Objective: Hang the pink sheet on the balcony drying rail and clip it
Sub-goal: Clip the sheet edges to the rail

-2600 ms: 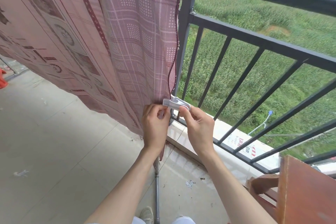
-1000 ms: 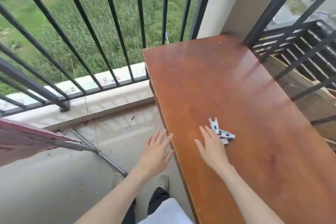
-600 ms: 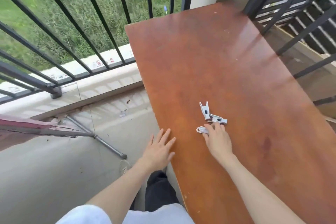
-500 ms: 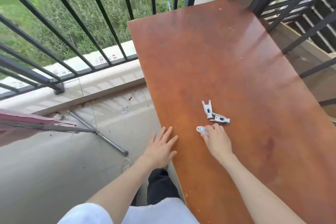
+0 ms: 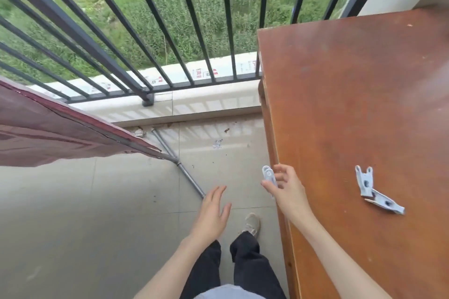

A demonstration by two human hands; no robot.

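Nearest, dark trousers (image 5: 252, 272) and one shoe (image 5: 251, 223) stand on the tiled floor (image 5: 80, 213); the other foot is hidden. The left hand (image 5: 213, 211) hovers over the floor, its grip apart, fingers spread and holding nothing. The right hand (image 5: 286, 189), just off the desk (image 5: 352, 109) edge, has its grip clamped on a white clip (image 5: 268, 175), whose lower part is covered by the fingers. Half a second ago that hand lay on the desk picking up the clip; now it has lifted clear to the left. Two more clips (image 5: 374, 192) lie touching on the desk. A grey pole (image 5: 184, 172) runs across the floor, its far end under the sheet (image 5: 48, 128), which hangs at left, cut off by the frame. Beyond stands the railing (image 5: 155, 31) and grass (image 5: 243, 2).
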